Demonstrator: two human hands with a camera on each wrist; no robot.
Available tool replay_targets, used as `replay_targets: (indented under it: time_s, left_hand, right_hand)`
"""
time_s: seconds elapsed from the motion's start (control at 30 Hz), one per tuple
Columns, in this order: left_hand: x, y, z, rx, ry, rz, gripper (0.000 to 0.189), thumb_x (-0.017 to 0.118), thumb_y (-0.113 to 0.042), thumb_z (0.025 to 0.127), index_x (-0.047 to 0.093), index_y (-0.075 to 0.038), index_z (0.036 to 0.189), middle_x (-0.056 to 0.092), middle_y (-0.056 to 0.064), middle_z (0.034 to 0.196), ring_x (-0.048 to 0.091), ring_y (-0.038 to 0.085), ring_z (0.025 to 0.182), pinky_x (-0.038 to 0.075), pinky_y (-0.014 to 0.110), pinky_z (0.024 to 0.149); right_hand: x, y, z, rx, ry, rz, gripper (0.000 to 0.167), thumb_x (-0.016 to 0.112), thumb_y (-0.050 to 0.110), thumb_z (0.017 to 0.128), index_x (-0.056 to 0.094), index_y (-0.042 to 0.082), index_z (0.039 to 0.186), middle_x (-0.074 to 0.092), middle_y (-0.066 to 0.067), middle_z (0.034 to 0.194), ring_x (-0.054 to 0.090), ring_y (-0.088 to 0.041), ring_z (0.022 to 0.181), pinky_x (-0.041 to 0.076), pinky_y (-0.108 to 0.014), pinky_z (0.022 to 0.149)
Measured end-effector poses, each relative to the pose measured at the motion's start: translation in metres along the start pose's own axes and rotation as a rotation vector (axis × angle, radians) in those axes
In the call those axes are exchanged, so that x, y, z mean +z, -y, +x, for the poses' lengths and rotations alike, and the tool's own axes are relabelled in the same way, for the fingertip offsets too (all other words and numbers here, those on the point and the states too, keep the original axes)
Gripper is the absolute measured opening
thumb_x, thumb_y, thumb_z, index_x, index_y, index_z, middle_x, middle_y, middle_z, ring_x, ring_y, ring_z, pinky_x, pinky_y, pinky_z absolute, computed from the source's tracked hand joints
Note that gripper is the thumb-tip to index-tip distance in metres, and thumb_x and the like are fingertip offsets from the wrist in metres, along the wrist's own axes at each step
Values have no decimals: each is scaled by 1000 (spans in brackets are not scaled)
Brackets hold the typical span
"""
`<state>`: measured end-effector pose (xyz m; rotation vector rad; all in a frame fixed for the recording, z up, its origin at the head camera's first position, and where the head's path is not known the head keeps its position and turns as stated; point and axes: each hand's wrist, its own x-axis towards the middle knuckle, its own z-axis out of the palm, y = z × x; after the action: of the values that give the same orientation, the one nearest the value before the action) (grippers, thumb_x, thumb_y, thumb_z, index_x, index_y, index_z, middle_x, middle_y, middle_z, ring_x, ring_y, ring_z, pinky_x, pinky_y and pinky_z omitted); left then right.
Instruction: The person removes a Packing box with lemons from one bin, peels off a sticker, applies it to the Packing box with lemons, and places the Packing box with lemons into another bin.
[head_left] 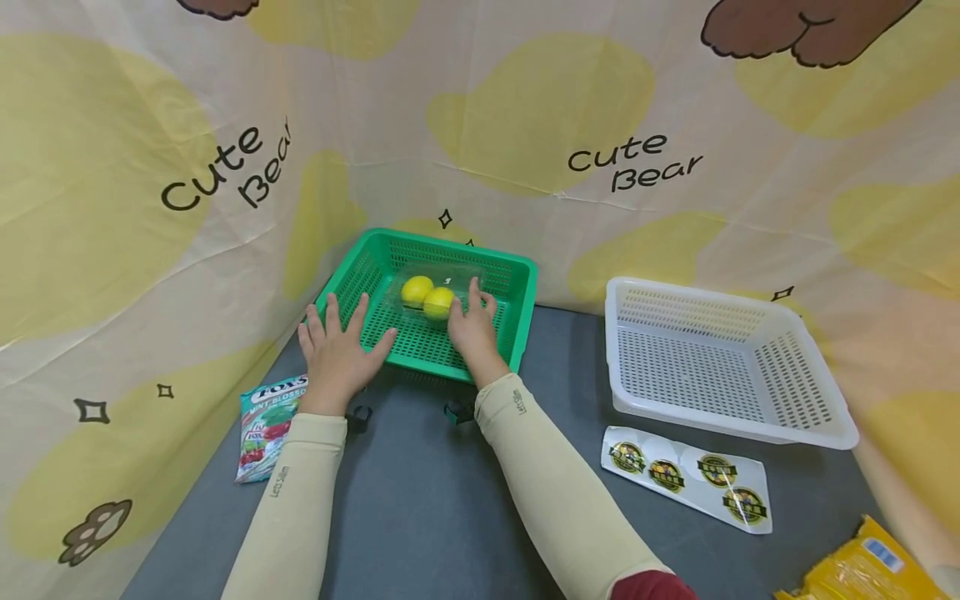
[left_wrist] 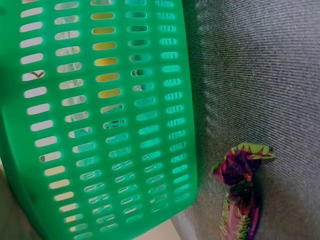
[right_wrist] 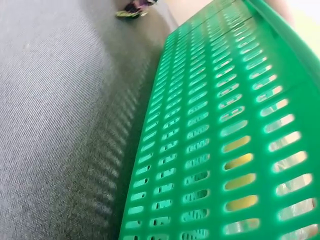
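Inside the green basket [head_left: 420, 362] lies a clear plastic box [head_left: 457, 273] with two round yellow lemon-like fruits [head_left: 438, 303] in it. My right hand [head_left: 474, 337] reaches over the front rim. Its thumb and extended index finger are at the right end of the box, on either side of a gap. Spread wide, the fingers of my left hand [head_left: 339, 354] rest over the basket's front left corner, holding nothing. Just beside that forearm is a teal candy bag [head_left: 262, 437], partly covered by the sleeve. Both wrist views show mostly the basket's slotted side [left_wrist: 107, 130].
A white basket [head_left: 682, 367] stands on the right of the grey table [head_left: 420, 500]. Before it lies a sheet of round stickers [head_left: 686, 479], and a yellow packet [head_left: 870, 567] sits at the lower right corner. A printed cloth [head_left: 510, 108] hangs behind the table.
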<state>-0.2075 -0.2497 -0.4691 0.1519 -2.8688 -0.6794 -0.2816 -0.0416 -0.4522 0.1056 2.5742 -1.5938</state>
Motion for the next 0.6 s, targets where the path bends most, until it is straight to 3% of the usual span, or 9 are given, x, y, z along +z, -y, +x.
replay_targets:
  time_s: [0.3,0.6]
  left_hand:
    - [-1,-2,0,6,-10,3,90,43,-74,102,21,-23,172,-5,25,175,-18,53,156,-8,72,119]
    - [0,0,2,10,-4,3,89,40,-75,102,17,-25,172,-8,25,175,-19,53,155,-10,72,118]
  right_hand:
    - [-6,0,4,33,-46,106,57,41,24,116,25,29,170,22,-9,171,30,-14,54,38,-31,58]
    - [-18,4,0,10,-30,214,56,39,22,115,27,27,170,20,-11,171,35,-15,63,37,-31,63]
